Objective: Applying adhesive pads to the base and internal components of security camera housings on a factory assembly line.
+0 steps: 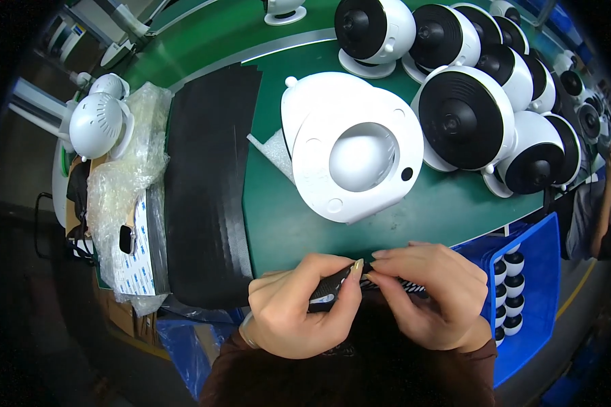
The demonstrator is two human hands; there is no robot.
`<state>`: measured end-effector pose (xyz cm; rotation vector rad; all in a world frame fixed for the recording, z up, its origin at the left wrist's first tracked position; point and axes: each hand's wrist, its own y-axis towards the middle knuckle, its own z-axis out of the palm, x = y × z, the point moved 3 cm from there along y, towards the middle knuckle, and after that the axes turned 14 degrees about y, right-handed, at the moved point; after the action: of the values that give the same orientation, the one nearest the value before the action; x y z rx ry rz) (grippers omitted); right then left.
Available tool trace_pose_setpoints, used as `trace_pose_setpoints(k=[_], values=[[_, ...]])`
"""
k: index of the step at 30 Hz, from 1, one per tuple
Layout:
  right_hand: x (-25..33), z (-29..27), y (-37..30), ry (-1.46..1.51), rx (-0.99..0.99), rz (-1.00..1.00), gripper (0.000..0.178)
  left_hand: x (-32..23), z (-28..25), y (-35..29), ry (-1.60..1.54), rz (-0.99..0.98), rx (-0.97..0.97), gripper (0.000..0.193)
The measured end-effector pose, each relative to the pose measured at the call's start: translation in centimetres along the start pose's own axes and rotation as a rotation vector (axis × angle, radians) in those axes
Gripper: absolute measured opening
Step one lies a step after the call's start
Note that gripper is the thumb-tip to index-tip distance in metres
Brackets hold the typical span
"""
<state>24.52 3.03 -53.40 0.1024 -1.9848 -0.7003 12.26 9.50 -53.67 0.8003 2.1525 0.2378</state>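
Note:
My left hand (304, 313) is closed on a dark, flat sheet (328, 285) at the front edge of the table, thumb and forefinger pinched at its top. My right hand (433, 288) pinches with its fingertips at the same spot, beside a black-and-white patterned strip (411, 286). Whether strip and sheet are one piece is hidden by the fingers. Just beyond both hands lies a white round-bodied device (305, 95), its flat base (380, 203) turned up. A large round opening shows in this base, and a black dot (406, 173) sits near its right edge.
Several white ball-shaped devices with black fronts (463, 117) crowd the far right. A blue bin (523, 366) with small black-and-white balls stands at right. Along the left lie a black mat (207, 183) and bubble wrap (132, 169), with a white vented ball-shaped device (96, 125).

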Motion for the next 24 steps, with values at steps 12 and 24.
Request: trace_pose_setpoints(k=[12, 24], values=[[0.5, -0.1, 1.2, 0.138, 0.104, 0.177, 0.011, 0.6, -0.5, 0.1, 0.031, -0.024, 0.015, 0.006], [-0.3, 0.8, 5.6, 0.048, 0.067, 0.111, 0.012, 2.1, 0.8, 1.6, -0.145, 0.058, -0.002, 0.015]])
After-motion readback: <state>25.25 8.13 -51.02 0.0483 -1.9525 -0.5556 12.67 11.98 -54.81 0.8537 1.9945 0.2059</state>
